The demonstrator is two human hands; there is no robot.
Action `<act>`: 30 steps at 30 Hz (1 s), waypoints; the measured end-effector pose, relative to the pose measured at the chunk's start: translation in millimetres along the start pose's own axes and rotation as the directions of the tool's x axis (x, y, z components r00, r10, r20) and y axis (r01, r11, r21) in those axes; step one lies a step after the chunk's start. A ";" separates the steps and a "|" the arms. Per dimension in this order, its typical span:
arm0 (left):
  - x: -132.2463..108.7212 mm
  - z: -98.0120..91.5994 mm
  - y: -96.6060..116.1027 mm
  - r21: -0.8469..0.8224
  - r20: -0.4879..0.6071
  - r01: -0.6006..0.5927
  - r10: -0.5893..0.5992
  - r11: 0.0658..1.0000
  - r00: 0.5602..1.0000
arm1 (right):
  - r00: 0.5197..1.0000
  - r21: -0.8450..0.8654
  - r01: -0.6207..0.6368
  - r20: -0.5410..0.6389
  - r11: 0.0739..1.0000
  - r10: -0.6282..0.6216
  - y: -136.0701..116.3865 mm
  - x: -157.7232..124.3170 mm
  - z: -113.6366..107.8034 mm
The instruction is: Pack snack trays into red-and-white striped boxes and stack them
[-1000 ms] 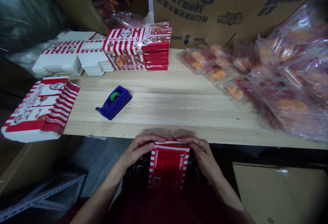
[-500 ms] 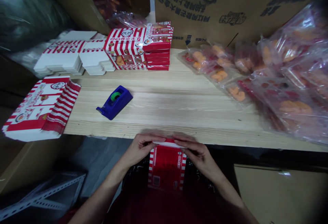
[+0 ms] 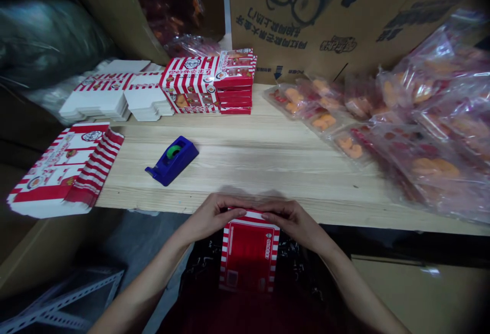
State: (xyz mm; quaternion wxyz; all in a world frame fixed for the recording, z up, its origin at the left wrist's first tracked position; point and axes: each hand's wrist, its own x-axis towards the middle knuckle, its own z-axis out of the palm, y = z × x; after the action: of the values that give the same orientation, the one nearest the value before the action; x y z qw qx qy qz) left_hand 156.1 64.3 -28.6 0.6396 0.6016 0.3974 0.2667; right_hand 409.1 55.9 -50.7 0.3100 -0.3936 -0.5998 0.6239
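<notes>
The red-striped carton is held upright between both hands, just short of the table edge. Its long axis is directed away from that edge, toward the person. The carton's upper end is grasped from either side by the left hand and the right hand, with the fingers curled over it; neither hand is nearer. The lower end is left unsupported. A tape dispenser is placed on the table, ahead and to the left.

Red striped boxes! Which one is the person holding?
The red striped box between the left hand and right hand, at the table's edge. The others lie on the wooden table, away from both hands.
</notes>
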 end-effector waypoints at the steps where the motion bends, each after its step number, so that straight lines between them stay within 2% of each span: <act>1: 0.6 0.1 -0.9 -0.015 -0.003 0.006 -0.006 1.000 1.000 | 1.000 0.006 -0.005 -0.006 1.000 0.005 1.7 1.2 0.2; 7: -1.4 4.3 -6.5 -0.056 -0.082 0.030 -0.035 0.998 0.996 | 0.999 -0.003 0.002 -0.035 1.000 -0.002 0.0 5.0 4.3; 13: -9.3 5.9 -13.2 -0.037 -0.146 0.031 -0.036 0.999 0.989 | 0.999 -0.046 0.010 -0.047 0.999 -0.013 -3.6 -7.6 12.6; 17: -14.6 1.6 -2.8 0.030 -0.079 0.004 -0.001 1.000 0.997 | 0.998 -0.062 -0.010 -0.066 0.998 0.006 -2.1 -16.8 15.0; 20: -20.1 -7.3 10.1 0.053 0.028 -0.024 0.022 0.998 0.999 | 0.998 -0.022 -0.036 -0.059 0.999 0.035 -2.6 -19.9 15.5; 22: -23.3 -13.6 16.0 0.024 0.089 0.003 -0.005 1.000 0.996 | 0.998 0.004 -0.056 -0.040 0.998 0.056 -4.2 -20.6 15.1; 26: -23.0 -20.6 16.8 -0.036 0.162 0.086 -0.079 0.996 0.984 | 0.992 0.014 -0.123 0.005 0.992 0.123 -9.1 -18.4 10.7; 30: -16.9 -20.8 12.3 0.009 0.172 0.084 -0.084 0.996 0.982 | 0.984 -0.017 -0.169 0.046 0.986 0.169 -11.7 -12.3 4.7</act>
State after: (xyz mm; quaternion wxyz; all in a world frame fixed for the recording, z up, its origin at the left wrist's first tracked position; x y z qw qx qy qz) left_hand 131.5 63.6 -12.6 0.6817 0.6056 0.3659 0.1862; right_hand 410.2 44.0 -37.8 0.2393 -0.4303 -0.5753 0.6532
